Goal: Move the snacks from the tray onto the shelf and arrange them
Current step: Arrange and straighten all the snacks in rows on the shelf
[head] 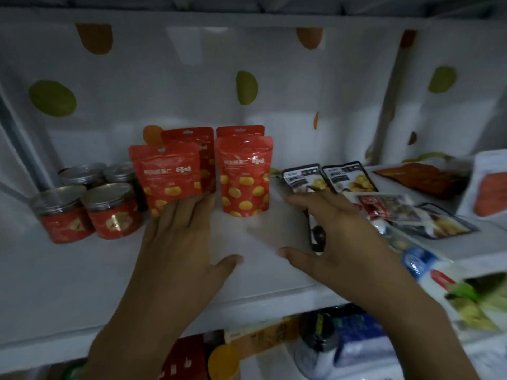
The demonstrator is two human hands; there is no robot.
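Observation:
Four red snack pouches stand on the white shelf (82, 283). My left hand (178, 237) lies flat, its straight fingertips touching the bottom of the front left red pouch (167, 176). A second pouch (192, 141) stands behind that one. The front right red pouch (244, 176) stands apart, with another (240, 130) behind it. My right hand (337, 234) hovers with fingers spread over a dark packet (317, 231) lying on the shelf, mostly hidden under the hand. Two dark packets (304, 178) (348, 176) lie flat behind it.
Several red-labelled jars (112, 212) stand at the left. A loose heap of snack packets (444, 223) lies at the right, with an orange packet (428, 179) and a white box (488, 187) behind. A spotted cloth backs the shelf. More goods (356, 338) fill the lower shelf.

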